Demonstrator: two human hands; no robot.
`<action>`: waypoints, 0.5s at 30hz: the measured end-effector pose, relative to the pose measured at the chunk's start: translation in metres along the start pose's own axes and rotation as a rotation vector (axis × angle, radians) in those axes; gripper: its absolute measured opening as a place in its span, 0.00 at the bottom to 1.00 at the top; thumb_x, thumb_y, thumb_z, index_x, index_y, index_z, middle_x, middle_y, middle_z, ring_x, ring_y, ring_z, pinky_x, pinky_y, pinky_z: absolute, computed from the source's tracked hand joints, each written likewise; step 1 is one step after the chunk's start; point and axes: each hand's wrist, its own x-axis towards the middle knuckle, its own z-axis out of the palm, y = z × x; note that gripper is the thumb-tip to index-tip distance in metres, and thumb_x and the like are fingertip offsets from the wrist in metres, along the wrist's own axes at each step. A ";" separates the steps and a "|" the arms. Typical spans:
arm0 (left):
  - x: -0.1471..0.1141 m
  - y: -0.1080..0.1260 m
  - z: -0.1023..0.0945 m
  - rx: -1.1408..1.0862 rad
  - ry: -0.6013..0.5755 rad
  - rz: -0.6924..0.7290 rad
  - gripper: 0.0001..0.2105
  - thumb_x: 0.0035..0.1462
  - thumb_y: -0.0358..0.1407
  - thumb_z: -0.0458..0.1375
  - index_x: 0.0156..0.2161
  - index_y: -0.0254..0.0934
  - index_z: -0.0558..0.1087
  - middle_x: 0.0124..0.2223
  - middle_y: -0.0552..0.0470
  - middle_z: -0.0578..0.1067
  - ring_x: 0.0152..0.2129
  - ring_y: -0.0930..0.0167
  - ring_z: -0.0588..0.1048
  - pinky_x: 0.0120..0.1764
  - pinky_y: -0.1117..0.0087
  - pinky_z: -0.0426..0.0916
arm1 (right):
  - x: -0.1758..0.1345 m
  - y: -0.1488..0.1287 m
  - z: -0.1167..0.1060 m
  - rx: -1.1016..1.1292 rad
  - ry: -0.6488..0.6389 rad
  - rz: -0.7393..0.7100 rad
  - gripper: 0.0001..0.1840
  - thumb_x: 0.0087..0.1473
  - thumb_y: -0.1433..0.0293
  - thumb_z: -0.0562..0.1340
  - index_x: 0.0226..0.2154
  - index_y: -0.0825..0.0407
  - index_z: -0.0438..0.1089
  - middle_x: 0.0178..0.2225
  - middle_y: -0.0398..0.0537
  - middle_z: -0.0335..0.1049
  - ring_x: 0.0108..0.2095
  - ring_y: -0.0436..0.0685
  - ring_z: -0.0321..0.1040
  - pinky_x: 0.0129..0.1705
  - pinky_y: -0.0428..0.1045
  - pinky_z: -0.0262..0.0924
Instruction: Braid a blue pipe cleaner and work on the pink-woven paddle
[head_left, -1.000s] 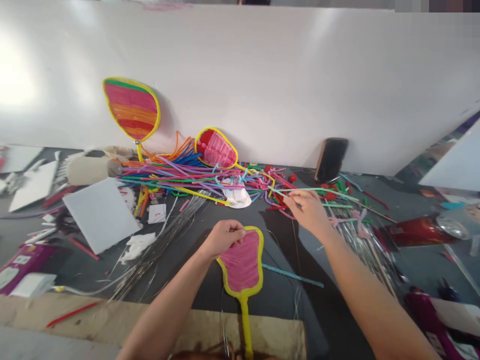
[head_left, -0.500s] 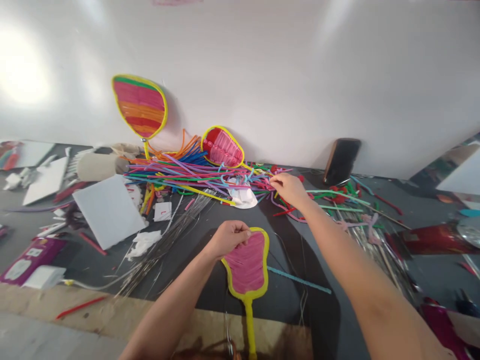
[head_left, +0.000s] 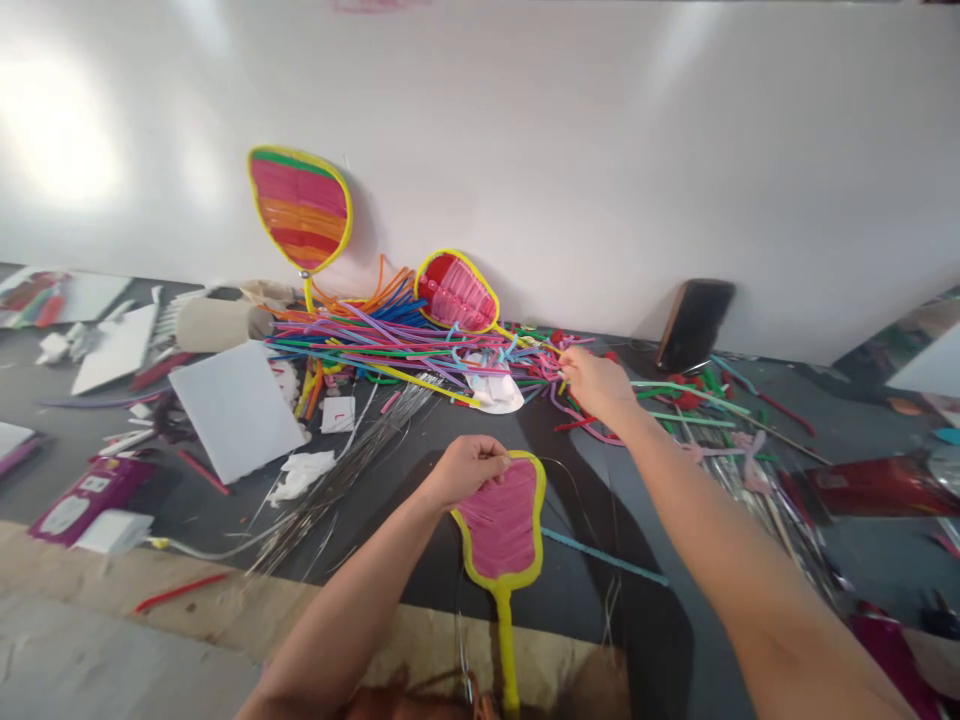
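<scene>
Head view: left hand grips the pink fan — right hand pinches pipe cleaners in the pile.

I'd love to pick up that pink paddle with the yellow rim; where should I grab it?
Probably by the yellow handle, coming from the near table edge: it is narrow, bare, and points toward you, while the left hand covers the pink paddle at its far end.

I see a fuzzy pink chenille paddle with a yellow pipe-cleaner rim, matt and soft; a heap of fuzzy multicoloured pipe cleaners; thin shiny silver metal wires; a matt dark tabletop.
</scene>
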 end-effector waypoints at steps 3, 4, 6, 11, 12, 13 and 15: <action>0.000 0.000 0.000 -0.021 0.003 -0.009 0.08 0.45 0.38 0.60 0.26 0.33 0.71 0.19 0.57 0.69 0.17 0.79 0.66 0.23 0.78 0.59 | -0.028 0.007 -0.017 0.130 0.020 0.038 0.12 0.56 0.73 0.51 0.39 0.51 0.67 0.29 0.47 0.73 0.28 0.53 0.70 0.30 0.47 0.59; 0.000 0.000 0.000 -0.027 0.001 -0.011 0.08 0.45 0.38 0.60 0.26 0.33 0.71 0.20 0.57 0.69 0.17 0.79 0.65 0.22 0.78 0.58 | -0.041 0.007 -0.021 0.202 0.031 0.040 0.12 0.57 0.73 0.49 0.39 0.51 0.65 0.29 0.45 0.73 0.26 0.51 0.69 0.29 0.46 0.59; 0.001 0.000 -0.001 -0.032 0.002 -0.009 0.08 0.46 0.38 0.60 0.26 0.33 0.71 0.20 0.57 0.69 0.16 0.79 0.65 0.22 0.78 0.57 | -0.075 0.000 -0.024 0.607 0.076 0.064 0.07 0.57 0.67 0.52 0.37 0.50 0.63 0.25 0.41 0.70 0.20 0.49 0.65 0.24 0.44 0.58; 0.002 0.002 -0.003 -0.069 -0.003 0.000 0.09 0.46 0.38 0.61 0.27 0.32 0.72 0.20 0.57 0.70 0.17 0.80 0.65 0.22 0.78 0.56 | -0.162 -0.038 0.004 0.957 -0.274 0.221 0.13 0.56 0.57 0.56 0.32 0.50 0.64 0.18 0.38 0.67 0.14 0.47 0.63 0.18 0.43 0.54; 0.001 0.004 -0.003 -0.088 -0.004 -0.002 0.09 0.46 0.38 0.61 0.27 0.32 0.72 0.20 0.57 0.70 0.17 0.79 0.66 0.23 0.78 0.57 | -0.173 -0.046 0.013 0.985 -0.323 0.260 0.14 0.55 0.57 0.57 0.31 0.51 0.64 0.18 0.38 0.66 0.14 0.47 0.63 0.18 0.43 0.54; 0.000 0.005 -0.004 -0.107 -0.008 -0.002 0.10 0.46 0.39 0.62 0.28 0.32 0.72 0.20 0.57 0.71 0.17 0.79 0.66 0.23 0.78 0.57 | -0.180 -0.053 0.022 1.017 -0.344 0.301 0.14 0.54 0.56 0.57 0.29 0.51 0.63 0.17 0.37 0.66 0.14 0.47 0.63 0.17 0.42 0.53; -0.003 0.008 -0.004 -0.142 -0.028 0.002 0.11 0.46 0.40 0.63 0.28 0.32 0.72 0.20 0.56 0.71 0.17 0.79 0.66 0.23 0.78 0.58 | -0.183 -0.061 0.037 1.096 -0.353 0.377 0.15 0.53 0.55 0.58 0.28 0.51 0.62 0.16 0.36 0.65 0.13 0.47 0.62 0.15 0.41 0.50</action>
